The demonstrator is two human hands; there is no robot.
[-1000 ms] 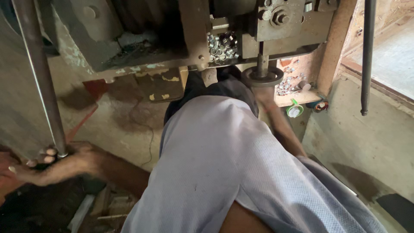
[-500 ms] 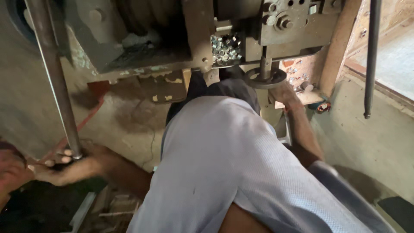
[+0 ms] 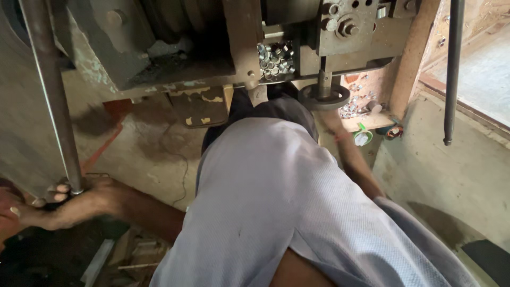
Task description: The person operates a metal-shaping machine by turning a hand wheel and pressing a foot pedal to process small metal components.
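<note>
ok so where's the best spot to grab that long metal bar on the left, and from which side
Probably low on the metal bar, near its bottom end, where the left hand is already wrapped around it. It is a thin round rod standing nearly upright, so fingers can close right round it from the side. The press machine crowds its upper part, so coming in low from the person's side looks clearest.

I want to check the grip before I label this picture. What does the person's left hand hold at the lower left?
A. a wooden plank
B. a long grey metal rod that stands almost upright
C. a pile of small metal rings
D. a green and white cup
B: the left hand has its fingers wrapped around the lower end of the long grey metal rod, which rises to the top edge of the head view.
</note>
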